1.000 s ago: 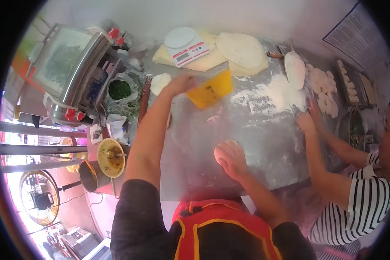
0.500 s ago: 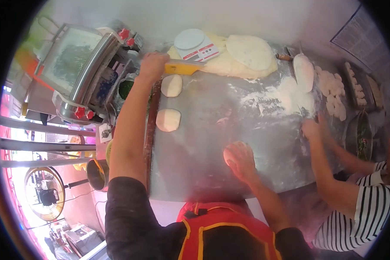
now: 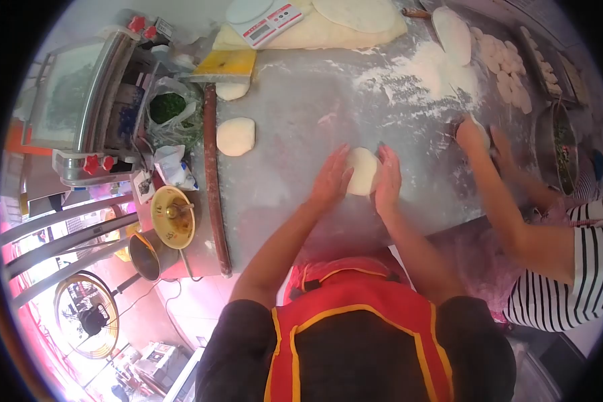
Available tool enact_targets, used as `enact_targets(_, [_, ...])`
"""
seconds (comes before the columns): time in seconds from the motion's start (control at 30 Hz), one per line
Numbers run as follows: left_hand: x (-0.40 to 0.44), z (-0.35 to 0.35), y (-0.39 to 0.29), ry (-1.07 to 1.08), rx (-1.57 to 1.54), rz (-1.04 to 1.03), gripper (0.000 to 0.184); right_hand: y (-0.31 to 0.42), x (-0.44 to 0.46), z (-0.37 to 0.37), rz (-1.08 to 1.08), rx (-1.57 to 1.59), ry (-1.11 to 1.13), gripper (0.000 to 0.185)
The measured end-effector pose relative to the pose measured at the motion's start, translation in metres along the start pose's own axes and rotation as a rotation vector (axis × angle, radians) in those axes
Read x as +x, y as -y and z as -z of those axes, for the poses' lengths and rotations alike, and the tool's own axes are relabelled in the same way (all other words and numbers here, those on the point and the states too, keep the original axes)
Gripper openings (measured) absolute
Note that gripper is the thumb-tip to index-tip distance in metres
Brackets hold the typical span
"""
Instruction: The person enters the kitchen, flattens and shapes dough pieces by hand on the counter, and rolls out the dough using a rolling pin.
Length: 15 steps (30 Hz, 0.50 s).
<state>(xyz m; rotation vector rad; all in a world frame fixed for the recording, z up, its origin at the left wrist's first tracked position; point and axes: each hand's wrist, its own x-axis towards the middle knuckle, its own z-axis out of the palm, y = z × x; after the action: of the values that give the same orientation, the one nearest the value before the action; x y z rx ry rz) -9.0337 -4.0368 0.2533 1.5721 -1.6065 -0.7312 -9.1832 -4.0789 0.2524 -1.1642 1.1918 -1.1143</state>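
Note:
A round, pale piece of dough (image 3: 362,171) lies on the floured metal table (image 3: 281,221) between my two hands. My left hand (image 3: 331,179) cups its left side, palm inward, and my right hand (image 3: 388,179) cups its right side, so that the dough is held between them. Farther left rests another dough round (image 3: 236,137). Behind that one, a further round (image 3: 232,90) is partly covered by a yellow scraper (image 3: 225,65) with a metal edge, which no hand touches.
A long wooden rod (image 3: 212,174) runs along the left edge. Behind are a white scale (image 3: 268,25) on a dough sheet (image 3: 328,37) and loose flour (image 3: 422,74). At right, a co-worker's hands (image 3: 474,137) handle dough near a metal bowl (image 3: 558,147).
My left hand has let go of the yellow scraper at the back left and come down beside the dough. My right hand has shifted from atop the dough to its right side. The view has tilted downward.

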Motion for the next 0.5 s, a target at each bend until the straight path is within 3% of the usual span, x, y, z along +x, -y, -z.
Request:
enact_targets(0.03, [-0.001, -0.007, -0.006, -0.034, -0.084, 0.035, 0.046, -0.001, 0.001, -0.006, -0.006, 0.026, 0.006, 0.042])
enact_targets(0.13, [-0.003, -0.025, -0.006, -0.15, 0.141, -0.056, 0.048, -0.002, 0.015, -0.009, -0.122, 0.23, 0.061, 0.043])
enact_targets(0.23, [0.0, -0.017, -0.001, -0.138, 0.138, -0.012, 0.052, 0.007, 0.023, 0.011, -0.138, 0.347, -0.052, 0.044])
enact_targets(0.37, [0.011, -0.009, -0.019, -0.039, 0.367, -0.103, 0.053, 0.009, -0.006, 0.015, -0.237, 0.411, -0.169, 0.045])
enact_targets(0.5, [0.017, -0.02, -0.027, 0.019, 0.443, -0.12, 0.058, 0.009, -0.011, -0.009, -0.157, 0.318, -0.016, 0.049])
